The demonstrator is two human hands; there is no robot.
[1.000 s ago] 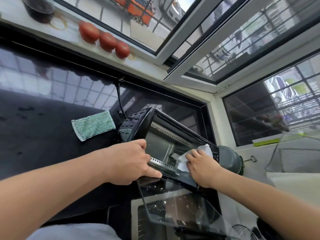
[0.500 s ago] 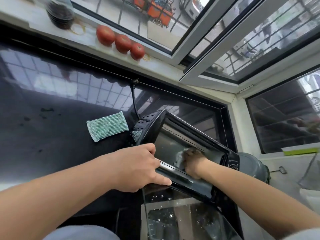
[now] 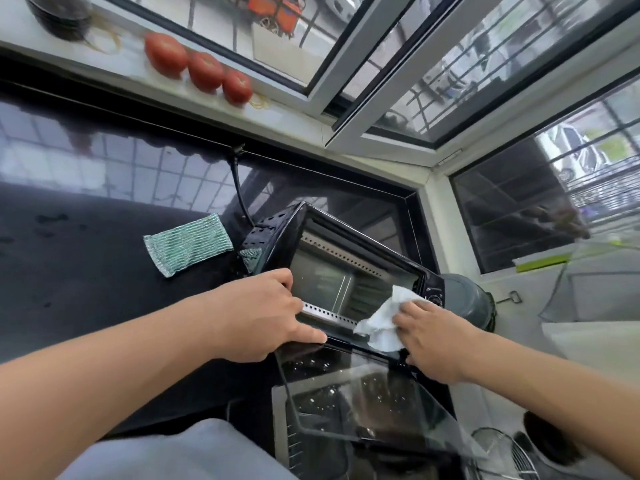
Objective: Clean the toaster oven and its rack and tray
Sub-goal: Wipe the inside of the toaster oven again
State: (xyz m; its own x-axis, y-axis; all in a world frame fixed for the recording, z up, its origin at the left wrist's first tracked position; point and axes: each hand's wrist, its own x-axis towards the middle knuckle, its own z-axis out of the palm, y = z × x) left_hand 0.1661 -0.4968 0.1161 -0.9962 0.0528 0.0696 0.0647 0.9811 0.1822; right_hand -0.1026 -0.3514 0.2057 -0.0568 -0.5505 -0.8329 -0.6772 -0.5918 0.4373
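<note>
A black toaster oven [image 3: 277,233] stands on the dark counter with its glass door [image 3: 363,396] folded down toward me, wet with droplets. My left hand [image 3: 263,317] grips the oven's lower left front corner, thumb along the bottom edge. My right hand [image 3: 436,341] presses a white cloth [image 3: 384,320] flat against the lower right front rim, near the control knobs [image 3: 433,296]. The cavity looks bare inside. No rack or tray is plainly visible.
A green striped cloth [image 3: 187,244] lies on the counter [image 3: 86,271] left of the oven. The power cord [image 3: 239,188] runs up to the wall. Three tomatoes [image 3: 197,67] sit on the sill. A grey pot [image 3: 467,299] stands right of the oven, a wire strainer [image 3: 502,452] at bottom right.
My right hand has pulled out of the oven cavity with the white cloth and now wipes the lower right front rim. My left hand keeps its hold.
</note>
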